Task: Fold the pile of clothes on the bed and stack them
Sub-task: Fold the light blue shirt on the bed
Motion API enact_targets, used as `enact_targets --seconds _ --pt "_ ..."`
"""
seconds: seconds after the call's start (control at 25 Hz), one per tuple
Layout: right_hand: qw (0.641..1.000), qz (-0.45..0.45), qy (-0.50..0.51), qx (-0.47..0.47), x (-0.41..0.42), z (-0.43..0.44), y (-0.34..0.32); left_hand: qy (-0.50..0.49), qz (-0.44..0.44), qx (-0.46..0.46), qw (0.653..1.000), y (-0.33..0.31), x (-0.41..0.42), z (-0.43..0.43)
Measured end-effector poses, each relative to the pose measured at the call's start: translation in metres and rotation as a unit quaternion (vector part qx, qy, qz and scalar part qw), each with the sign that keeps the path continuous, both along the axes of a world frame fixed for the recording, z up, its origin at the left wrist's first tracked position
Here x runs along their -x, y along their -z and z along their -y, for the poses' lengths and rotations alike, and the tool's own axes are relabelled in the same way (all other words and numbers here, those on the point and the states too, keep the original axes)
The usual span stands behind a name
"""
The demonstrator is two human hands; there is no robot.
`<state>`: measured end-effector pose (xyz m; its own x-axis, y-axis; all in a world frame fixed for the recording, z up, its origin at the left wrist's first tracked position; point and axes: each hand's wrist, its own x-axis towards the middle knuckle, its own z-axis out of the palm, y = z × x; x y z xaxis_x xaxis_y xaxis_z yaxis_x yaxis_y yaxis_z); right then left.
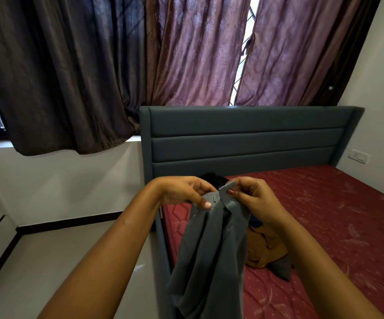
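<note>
1. Head view, centre of the frame: both hands hold up a grey collared garment of soft fabric (209, 245). The left hand (181, 192) pinches the collar edge between thumb and fingers. The right hand (253, 199) pinches the other side of the collar, just beside the left hand.
2. The garment hangs down from the hands toward the bottom edge of the frame, so its long axis is vertical. It is bunched, not spread. Both hands are at its top end, equally near.
3. It hangs over the left edge of the maroon patterned mattress (335, 226), which fills the lower right of the frame.
4. Right of the hanging cloth, the rest of the pile lies on the mattress: a crumpled mustard-brown cloth (264, 247) and a dark grey piece (283, 270). A black cloth (214, 179) shows behind the hands, near the blue-grey padded headboard (243, 139).
5. I judge that the folding of this garment is only beginning. The hands probably need to move apart along the collar, then lay it flat on the mattress to the right. No folded stack is visible.
</note>
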<state>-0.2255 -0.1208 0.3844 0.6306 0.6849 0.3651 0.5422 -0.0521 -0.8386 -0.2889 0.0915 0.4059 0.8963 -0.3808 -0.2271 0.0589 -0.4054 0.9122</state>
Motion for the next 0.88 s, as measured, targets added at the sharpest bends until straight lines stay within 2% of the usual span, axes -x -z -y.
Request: enact_targets --seconds 0.16,0.32,0.44,0.64,0.72,0.8,0.88 --pt "1.0 0.012 0.009 -0.002 0.011 0.013 0.003 0.012 0.013 -0.027 0.999 -0.004 0.011 0.012" --pt "0.987 0.14 0.057 0.057 0.019 0.021 -0.002 -0.059 0.04 -0.053 0.996 -0.01 0.014 0.039" --pt "0.977 0.185 0.05 0.091 0.032 0.025 -0.002 -0.089 0.039 -0.107 0.99 -0.012 0.016 0.057" --pt "0.976 0.173 0.042 0.126 0.035 0.037 -0.009 -0.145 -0.012 0.024 0.989 -0.015 0.029 0.075" --pt "0.976 0.16 0.043 0.142 0.033 0.039 -0.012 -0.142 -0.037 0.049 0.988 -0.017 0.032 0.079" --pt "0.973 0.171 0.042 0.149 0.034 0.039 -0.015 -0.149 -0.028 0.002 0.988 -0.018 0.032 0.083" --pt "0.969 0.193 0.043 0.15 0.034 0.04 -0.018 -0.146 0.013 -0.087 0.985 -0.02 0.03 0.086"
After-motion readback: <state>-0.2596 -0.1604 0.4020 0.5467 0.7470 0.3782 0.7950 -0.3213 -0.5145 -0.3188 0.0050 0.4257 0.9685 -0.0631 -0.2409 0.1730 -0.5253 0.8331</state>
